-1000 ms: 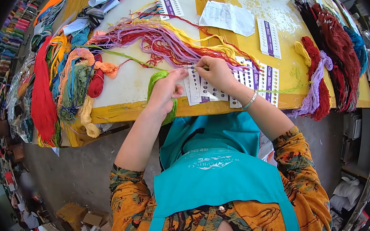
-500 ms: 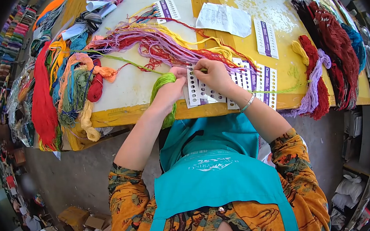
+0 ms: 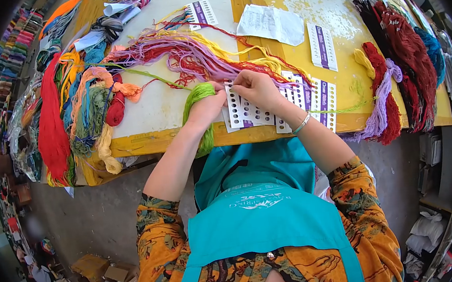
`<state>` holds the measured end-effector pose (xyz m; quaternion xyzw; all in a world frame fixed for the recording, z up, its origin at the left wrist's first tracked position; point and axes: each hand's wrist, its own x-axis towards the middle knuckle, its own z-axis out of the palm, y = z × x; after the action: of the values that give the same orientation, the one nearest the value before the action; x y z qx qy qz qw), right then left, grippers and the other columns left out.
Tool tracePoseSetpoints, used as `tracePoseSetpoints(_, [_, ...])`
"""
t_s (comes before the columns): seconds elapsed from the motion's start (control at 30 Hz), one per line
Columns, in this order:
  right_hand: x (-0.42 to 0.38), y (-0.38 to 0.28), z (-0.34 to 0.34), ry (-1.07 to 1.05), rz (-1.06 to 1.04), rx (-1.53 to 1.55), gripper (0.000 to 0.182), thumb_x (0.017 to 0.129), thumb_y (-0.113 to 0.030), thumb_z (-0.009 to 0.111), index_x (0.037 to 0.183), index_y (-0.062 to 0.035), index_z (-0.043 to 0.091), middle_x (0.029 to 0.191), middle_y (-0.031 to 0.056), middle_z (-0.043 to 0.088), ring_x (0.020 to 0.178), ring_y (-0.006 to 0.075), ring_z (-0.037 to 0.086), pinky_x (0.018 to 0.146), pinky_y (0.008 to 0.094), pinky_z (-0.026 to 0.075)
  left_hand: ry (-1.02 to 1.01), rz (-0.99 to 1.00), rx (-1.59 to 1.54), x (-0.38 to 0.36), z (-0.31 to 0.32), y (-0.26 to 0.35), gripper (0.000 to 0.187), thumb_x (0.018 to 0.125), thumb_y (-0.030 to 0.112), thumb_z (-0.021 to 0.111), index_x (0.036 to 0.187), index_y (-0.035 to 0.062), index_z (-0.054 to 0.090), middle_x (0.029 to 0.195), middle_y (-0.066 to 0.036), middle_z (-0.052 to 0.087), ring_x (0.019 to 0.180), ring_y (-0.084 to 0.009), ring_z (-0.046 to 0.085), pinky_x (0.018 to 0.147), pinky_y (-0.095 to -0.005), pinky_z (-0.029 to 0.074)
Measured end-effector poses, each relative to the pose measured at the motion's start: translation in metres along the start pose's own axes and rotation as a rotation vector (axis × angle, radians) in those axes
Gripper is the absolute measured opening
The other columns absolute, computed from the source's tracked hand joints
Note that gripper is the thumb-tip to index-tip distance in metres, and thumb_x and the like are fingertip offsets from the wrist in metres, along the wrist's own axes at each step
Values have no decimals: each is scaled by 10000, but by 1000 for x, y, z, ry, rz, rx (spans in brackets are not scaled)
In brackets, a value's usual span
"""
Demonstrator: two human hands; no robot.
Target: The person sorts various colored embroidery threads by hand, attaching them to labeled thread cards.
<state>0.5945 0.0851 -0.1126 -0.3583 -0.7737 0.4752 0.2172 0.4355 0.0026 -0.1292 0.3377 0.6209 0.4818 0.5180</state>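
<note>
A skein of bright green embroidery thread point(image 3: 196, 107) is looped over my left hand point(image 3: 209, 105), whose fingers are closed beside the left edge of a white punched thread card point(image 3: 234, 107). My right hand point(image 3: 258, 91) pinches at the upper part of that card, its fingertips close to those of my left hand. What lies between the left fingertips is too small to make out. More punched cards with purple bands point(image 3: 323, 102) overlap to the right, partly under my right wrist. Purple, red and yellow threads point(image 3: 201, 53) run behind my hands across the table.
Bundles of coloured thread point(image 3: 53, 125) hang over the table's left side. Dark red skeins point(image 3: 411, 58) and a lilac skein point(image 3: 383, 101) lie at the right. A paper slip point(image 3: 270, 24) and separate cards point(image 3: 322, 46) rest farther back. The yellow table edge point(image 3: 171, 139) is close to my body.
My right hand has shifted slightly left and up, toward the card's top. My left hand has turned a little, and the green skein on it has moved slightly up and right.
</note>
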Motion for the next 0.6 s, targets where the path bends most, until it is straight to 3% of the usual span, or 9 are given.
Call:
tracePoseSetpoints(0.07, [2, -2, -1, -26, 4, -43, 176, 837, -163, 692, 919, -15, 643, 723, 46, 639, 645, 101, 582, 603, 267, 477, 110, 93, 360, -5, -15, 5, 102, 854, 114, 547, 895, 35, 598, 767, -27, 619, 670, -137, 587, 618, -294, 458])
tracePoseSetpoints(0.13, [4, -6, 1, -36, 11, -146, 215, 821, -204, 713, 918, -24, 645, 717, 59, 639, 651, 133, 604, 598, 286, 480, 132, 98, 360, -12, -19, 17, 95, 827, 104, 544, 872, 39, 595, 716, -17, 594, 644, -118, 556, 600, -278, 440])
tracePoseSetpoints(0.23, [4, -20, -1, -54, 60, -271, 262, 808, -264, 728, 911, -37, 647, 718, 76, 641, 666, 169, 624, 600, 304, 483, -17, -78, -102, -24, -14, 32, 43, 846, 97, 556, 858, 74, 589, 624, 15, 522, 516, -90, 433, 509, -238, 364])
tracePoseSetpoints(0.27, [5, -17, 1, -31, 25, -327, 303, 792, -305, 742, 917, -47, 644, 735, 88, 645, 668, 198, 633, 614, 325, 488, -13, -77, -105, -25, -14, 33, 43, 846, 97, 556, 858, 74, 589, 624, 15, 522, 516, -90, 433, 509, -238, 364])
tracePoseSetpoints(0.37, [5, -13, 6, 1, -4, -420, 328, 839, -347, 703, 932, -39, 637, 753, 99, 648, 678, 212, 641, 625, 340, 490, -298, -189, -269, -28, -10, 36, 104, 911, 153, 527, 885, 72, 586, 629, -10, 529, 438, -43, 345, 417, -203, 242])
tracePoseSetpoints(0.47, [13, -21, 3, -44, 234, -221, 374, 898, -399, 636, 946, -28, 630, 772, 107, 651, 686, 215, 643, 643, 344, 491, -280, -263, -267, -26, -5, 35, 169, 938, 195, 489, 883, 69, 587, 619, -12, 530, 429, -52, 342, 417, -207, 246])
tracePoseSetpoints(0.5, [16, -9, 4, -31, 179, -173, 427, 938, -434, 575, 934, -11, 625, 794, 114, 663, 709, 185, 645, 650, 321, 491, -223, -271, -258, -18, -7, 26, 217, 956, 233, 467, 904, 65, 592, 631, -18, 543, 467, -61, 380, 445, -216, 277])
tracePoseSetpoints(0.53, [17, -7, 2, -32, 178, -175, 427, 938, -434, 575, 934, -11, 625, 794, 114, 663, 709, 185, 645, 650, 321, 491, -222, -270, -259, -13, -7, 21, 217, 956, 233, 467, 904, 65, 592, 631, -18, 543, 467, -61, 380, 445, -216, 277])
tracePoseSetpoints(0.6, [19, -5, -4, -113, 137, -93, 521, 905, -512, 561, 962, 0, 635, 856, 161, 679, 798, 268, 666, 719, 365, 510, -192, -28, 118, -5, -3, 15, 186, 968, 219, 474, 1007, 84, 594, 662, -9, 547, 544, -50, 425, 501, -202, 319])
